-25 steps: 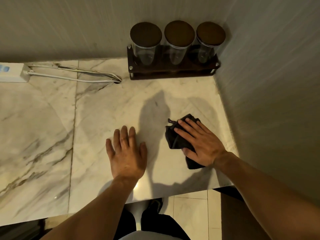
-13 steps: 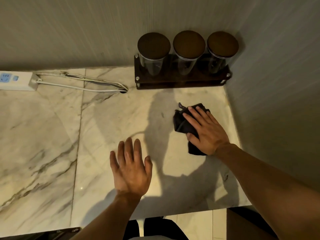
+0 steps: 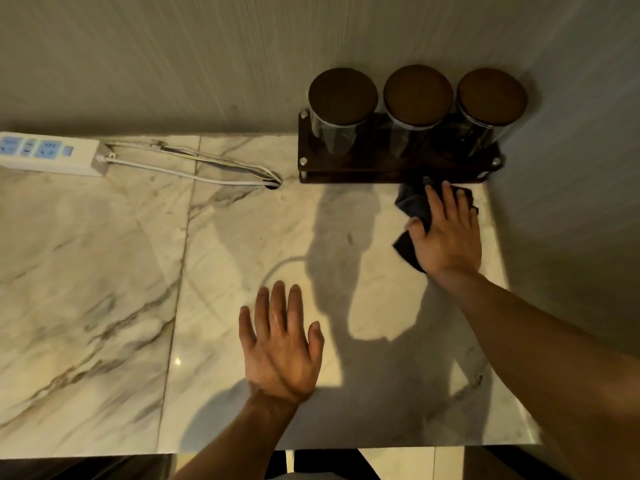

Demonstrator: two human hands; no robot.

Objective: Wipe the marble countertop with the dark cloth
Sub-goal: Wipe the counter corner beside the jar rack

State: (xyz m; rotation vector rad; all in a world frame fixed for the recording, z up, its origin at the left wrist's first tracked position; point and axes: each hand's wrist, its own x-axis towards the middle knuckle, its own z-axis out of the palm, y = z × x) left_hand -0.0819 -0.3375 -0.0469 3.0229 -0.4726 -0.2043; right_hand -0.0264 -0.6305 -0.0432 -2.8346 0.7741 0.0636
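Note:
The marble countertop (image 3: 104,271) is white with grey veins and fills most of the view. My right hand (image 3: 446,233) presses flat on the dark cloth (image 3: 412,207) at the back right, just in front of the jar rack. The cloth is bunched under the palm and shows to the left of the fingers and thumb. My left hand (image 3: 280,344) rests flat on the counter near the front edge, fingers spread, holding nothing.
A dark wooden rack (image 3: 398,168) with three lidded glass jars (image 3: 343,109) stands in the back right corner. A white power strip (image 3: 48,152) with its cables (image 3: 207,171) lies at the back left. Walls close the back and right sides.
My right hand has slid the dark cloth away from me, from mid-counter up to the foot of the jar rack. My left hand has stayed flat on the counter.

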